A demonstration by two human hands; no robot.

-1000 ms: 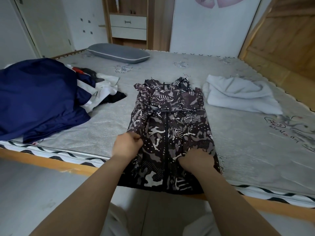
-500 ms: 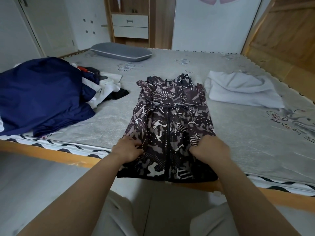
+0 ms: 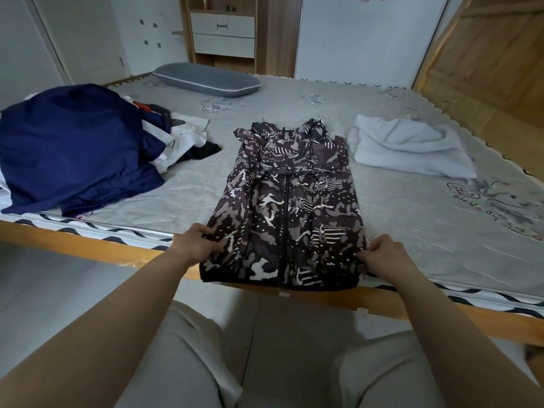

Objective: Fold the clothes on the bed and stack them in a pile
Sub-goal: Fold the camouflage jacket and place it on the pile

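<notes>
A dark camouflage-patterned zip jacket (image 3: 290, 201) lies flat on the grey mattress (image 3: 412, 231), sleeves folded in, its hem hanging over the near bed edge. My left hand (image 3: 195, 245) grips the jacket's lower left side. My right hand (image 3: 382, 254) pinches its lower right side. A folded white garment (image 3: 406, 145) lies to the right of the jacket. A heap of unfolded clothes, topped by a navy blue garment (image 3: 70, 145), sits at the left of the bed.
A grey pillow (image 3: 206, 79) lies at the far side of the mattress. The wooden bed frame (image 3: 88, 245) runs along the near edge. A wooden headboard (image 3: 485, 60) rises at the right. A drawer unit (image 3: 223, 32) stands against the back wall.
Both hands slid outward from the jacket's front panels to its lower side edges. The jacket now lies narrower and straighter.
</notes>
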